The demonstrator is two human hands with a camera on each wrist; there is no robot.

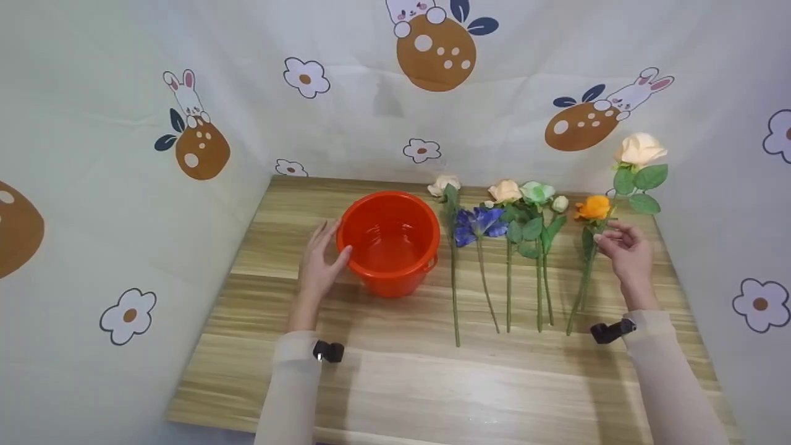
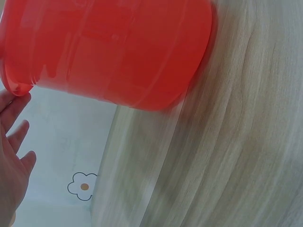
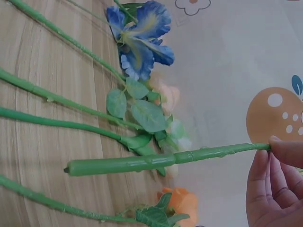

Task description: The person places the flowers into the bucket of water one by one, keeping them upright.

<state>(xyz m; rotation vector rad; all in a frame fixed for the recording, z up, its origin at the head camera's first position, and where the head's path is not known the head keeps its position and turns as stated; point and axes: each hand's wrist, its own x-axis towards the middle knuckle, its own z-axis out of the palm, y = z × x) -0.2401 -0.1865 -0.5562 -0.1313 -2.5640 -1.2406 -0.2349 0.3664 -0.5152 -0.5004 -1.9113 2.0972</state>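
Note:
My right hand (image 1: 630, 256) pinches the green stem (image 3: 203, 153) of a cream rose (image 1: 639, 149) between thumb and fingers. The rose is held above the table, its bloom toward the back right and the cut stem end pointing back toward me. At the left, a red bucket (image 1: 392, 285) stands upright, and nothing shows inside it. My left hand (image 1: 318, 262) is at the bucket's left rim, touching it with fairly straight fingers. Beneath the right hand an orange rose (image 1: 593, 207) lies on the wood.
Several artificial flowers lie in a row between bucket and right hand: a pale rose (image 1: 446, 184), a blue-purple flower (image 1: 481, 224), a peach rose (image 1: 505, 190), a green rose (image 1: 536, 192) and a small bud (image 1: 560, 204). Patterned cloth (image 1: 358, 130) encloses the wooden table (image 1: 420, 389) behind and at the sides.

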